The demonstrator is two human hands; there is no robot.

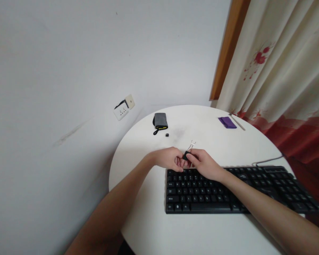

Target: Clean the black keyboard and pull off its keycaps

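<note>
The left hand and the right hand together pinch one black binder clip just above the single keyboard's far edge. One grey pouch, one small black piece and one purple cloth lie well apart on the roomy round counter.

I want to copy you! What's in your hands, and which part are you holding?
A small black metal binder clip with silver wire handles. Left hand and right hand pinch its black body; the handles stick out free.

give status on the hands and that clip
Hands: left hand and right hand both pinching the binder clip. Clip off the table, wire handles pointing away. Close beneath: the keyboard.
</note>
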